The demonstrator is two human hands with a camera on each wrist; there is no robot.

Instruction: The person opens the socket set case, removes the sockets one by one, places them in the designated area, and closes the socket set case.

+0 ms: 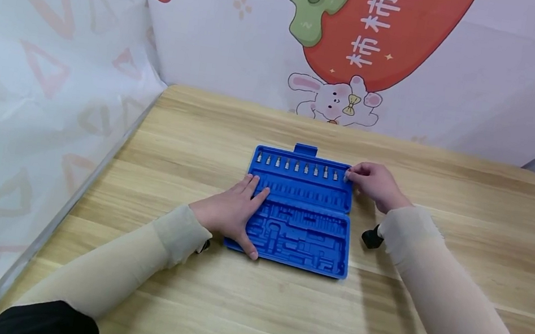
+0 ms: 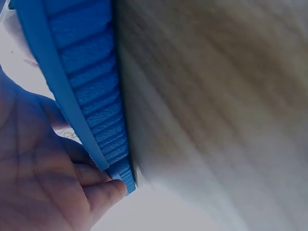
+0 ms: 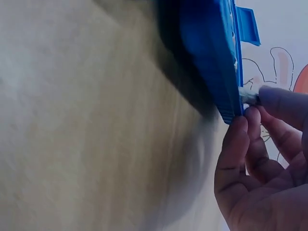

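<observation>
An unfolded blue plastic case [image 1: 296, 239] lies on the table, its upper half holding a row of several small metal bits [image 1: 296, 166]. My left hand [image 1: 233, 208] rests with spread fingers on the case's left edge; in the left wrist view the hand [image 2: 48, 168] lies along the blue side wall [image 2: 96, 86]. At the upper right corner my right hand [image 1: 375, 183] pinches a small metal piece. The right wrist view shows that hand [image 3: 264, 168] with the ribbed metal piece [image 3: 248, 96] between thumb and fingertips, against the case [image 3: 207, 57].
A blue latch tab [image 1: 306, 149] sticks out from the case's far edge. The wooden table [image 1: 252, 313] extends around the case, with printed white cloth [image 1: 245, 32] behind and on the left. A black object [image 1: 371, 238] shows beside the right wrist.
</observation>
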